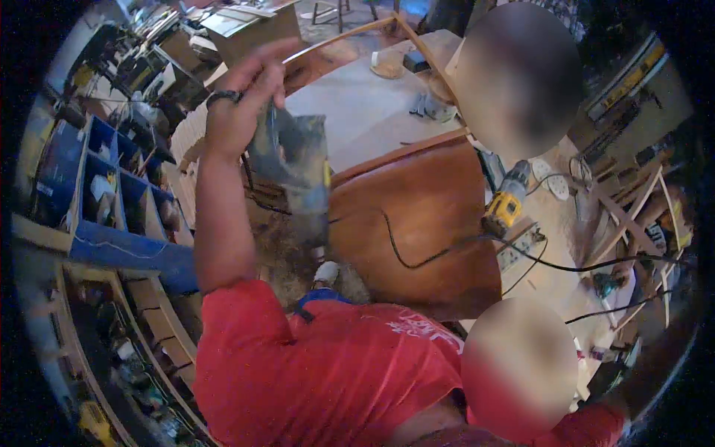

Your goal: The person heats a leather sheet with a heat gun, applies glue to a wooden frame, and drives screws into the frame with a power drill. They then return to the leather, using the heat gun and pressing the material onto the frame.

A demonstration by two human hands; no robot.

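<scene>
Left hand (242, 100) raised, gripping dusty power tool (294, 167), seemingly hanging vertical

Red shirt (328, 372), yellow drill (505, 205), blue bins (112, 186), brown panel (424, 216).

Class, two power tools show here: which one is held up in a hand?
The dusty grey tool, gripped by the raised hand; the yellow drill lies on the bench.

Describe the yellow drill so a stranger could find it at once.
Start at the big curved brown wooden panel in the middle. Just off its right edge, on the pale bench, lies the drill. Its yellow-and-black body stands out; nothing beside it is yellow.
</scene>
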